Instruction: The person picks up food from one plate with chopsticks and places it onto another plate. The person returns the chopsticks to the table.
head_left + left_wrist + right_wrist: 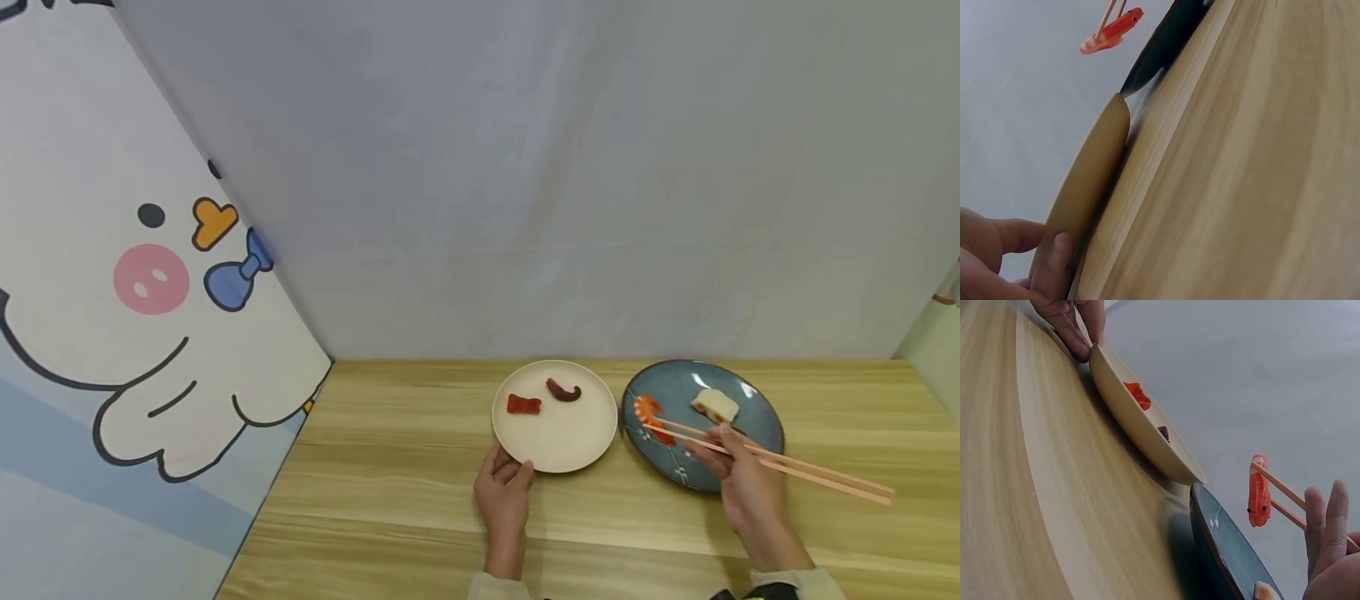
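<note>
My left hand grips the near rim of a cream plate, thumb and fingers at its edge. On this plate lie a red rectangular piece and a dark red curled piece like an octopus tentacle. In my right hand is a pair of light wooden chopsticks. Their tips pinch an orange-red shrimp, which hangs above the blue plate and apart from it, as both wrist views show. A whitish piece with a brown edge sits on the blue plate.
The two plates stand side by side on a wood-grain table, their rims very close or touching. A grey backdrop rises behind the table, and a cartoon-printed panel stands at the left.
</note>
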A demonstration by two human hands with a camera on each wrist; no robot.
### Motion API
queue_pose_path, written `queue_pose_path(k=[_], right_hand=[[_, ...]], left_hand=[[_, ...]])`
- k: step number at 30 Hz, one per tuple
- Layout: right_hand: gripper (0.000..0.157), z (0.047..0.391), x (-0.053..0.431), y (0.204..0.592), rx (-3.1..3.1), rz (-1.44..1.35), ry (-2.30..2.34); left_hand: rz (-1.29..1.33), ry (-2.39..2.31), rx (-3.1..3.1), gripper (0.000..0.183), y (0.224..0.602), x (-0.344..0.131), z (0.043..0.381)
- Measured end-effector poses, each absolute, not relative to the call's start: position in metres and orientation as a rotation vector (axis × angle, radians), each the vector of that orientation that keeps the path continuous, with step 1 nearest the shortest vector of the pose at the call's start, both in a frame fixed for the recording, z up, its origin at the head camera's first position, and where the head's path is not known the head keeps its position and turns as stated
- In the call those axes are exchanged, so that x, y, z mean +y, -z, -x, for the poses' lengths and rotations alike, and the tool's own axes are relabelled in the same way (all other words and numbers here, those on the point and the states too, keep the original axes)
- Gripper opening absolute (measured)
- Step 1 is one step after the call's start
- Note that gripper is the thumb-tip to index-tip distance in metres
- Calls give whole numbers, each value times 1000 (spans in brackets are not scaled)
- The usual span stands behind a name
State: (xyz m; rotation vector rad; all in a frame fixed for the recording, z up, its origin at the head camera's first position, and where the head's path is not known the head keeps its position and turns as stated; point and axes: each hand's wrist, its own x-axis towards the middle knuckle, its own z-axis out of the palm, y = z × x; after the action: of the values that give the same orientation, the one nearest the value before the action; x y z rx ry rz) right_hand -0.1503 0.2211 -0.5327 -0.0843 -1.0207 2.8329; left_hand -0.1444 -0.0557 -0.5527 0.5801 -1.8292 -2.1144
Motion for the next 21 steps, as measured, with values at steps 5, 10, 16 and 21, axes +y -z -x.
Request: queue_pose_path(k=[5, 10, 16, 21], right_hand=[[44, 147, 228, 534, -1036, 115, -2847], [42, 146, 233, 535, -1045, 164, -2848], [42, 146, 236, 536, -1048, 185, -2829], [42, 145, 238, 536, -1030, 204, -2826]], left_hand=[[-583, 2112, -1831, 61, 552, -56, 144], [-577, 2115, -1826, 60, 553, -56, 144], [-575, 2122, -1823, 61, 555, -56, 144], [-579, 2119, -1825, 62, 554, -56, 144]])
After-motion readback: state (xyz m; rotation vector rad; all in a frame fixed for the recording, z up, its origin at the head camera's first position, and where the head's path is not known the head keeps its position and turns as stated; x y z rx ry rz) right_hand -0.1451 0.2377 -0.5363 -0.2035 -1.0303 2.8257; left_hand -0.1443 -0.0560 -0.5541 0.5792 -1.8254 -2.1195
